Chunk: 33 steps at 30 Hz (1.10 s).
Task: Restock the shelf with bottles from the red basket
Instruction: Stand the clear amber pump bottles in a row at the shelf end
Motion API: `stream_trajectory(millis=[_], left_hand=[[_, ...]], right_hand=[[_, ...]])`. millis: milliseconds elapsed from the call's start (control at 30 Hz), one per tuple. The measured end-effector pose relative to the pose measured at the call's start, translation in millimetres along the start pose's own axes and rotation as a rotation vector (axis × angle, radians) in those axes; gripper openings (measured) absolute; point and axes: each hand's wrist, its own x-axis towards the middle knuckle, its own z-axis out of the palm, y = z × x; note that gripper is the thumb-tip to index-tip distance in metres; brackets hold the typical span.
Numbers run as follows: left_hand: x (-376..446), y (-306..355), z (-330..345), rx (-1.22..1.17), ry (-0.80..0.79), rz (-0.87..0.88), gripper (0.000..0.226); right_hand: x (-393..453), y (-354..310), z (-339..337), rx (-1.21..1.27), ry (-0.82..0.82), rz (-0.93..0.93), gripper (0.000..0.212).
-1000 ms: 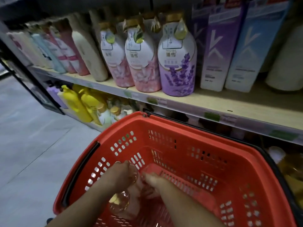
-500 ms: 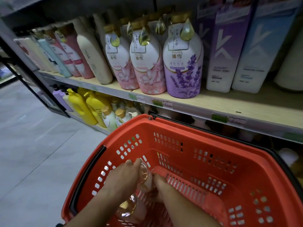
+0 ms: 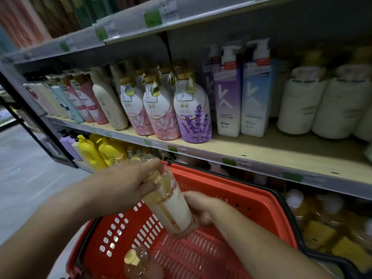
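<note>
Bottle (image 3: 168,204) now lifted above basket (image 3: 231,190) — between both hands (image 3: 128,186)

1. The purple pump bottle (image 3: 227,101) on the middle shelf (image 3: 261,152) carries a large white mark shaped like a letter "k"; the small print beneath it is too blurred to read.
2. The light blue pump bottle (image 3: 255,99), just right of the purple one, bears the same large white "k" mark.
3. The lavender-print bottle (image 3: 193,115), left of the purple pump bottle, has East Asian characters on its white label, too blurred to make out.
4. The price tags (image 3: 235,162) on the shelf edge show print, none legible.
</note>
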Motion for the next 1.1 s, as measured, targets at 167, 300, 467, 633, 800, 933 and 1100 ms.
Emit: stream_trajectory(millis=[167, 300, 467, 633, 800, 933, 1100], left_hand=[[-0.1, 36.6, -54.2, -0.065, 0.252, 0.055, 0.036], [14.6, 69.5, -76.6, -0.126, 0.440, 0.145, 0.040], [50.4, 121.8, -90.8, -0.204, 0.711, 0.243, 0.048], [85.3, 173.4, -88.7, -0.237, 0.825, 0.265, 0.049], [116.2, 221.0, -66.7, -0.409, 0.763, 0.230, 0.059], [142.1, 246.8, -53.7, -0.629, 0.658, 0.267, 0.047], [177.4, 258.5, -54.2, -0.751, 0.517, 0.235, 0.029]], right_hand=[[-78.9, -25.7, -9.2, 0.120, 0.123, -0.234, 0.031], [-133.3, -42.6, -23.8, 0.169, 0.234, -0.367, 0.028], [-191.4, -54.4, -42.3, 0.296, 0.308, -0.463, 0.032], [-233.3, -50.8, -83.1, 0.437, 0.487, -0.508, 0.031], [-252.4, -36.3, -123.5, 0.558, 0.673, -0.592, 0.027], [-255.9, -23.5, -148.9, 0.629, 0.789, -0.562, 0.036], [-262.7, -19.7, -164.7, 0.643, 0.952, -0.569, 0.036]])
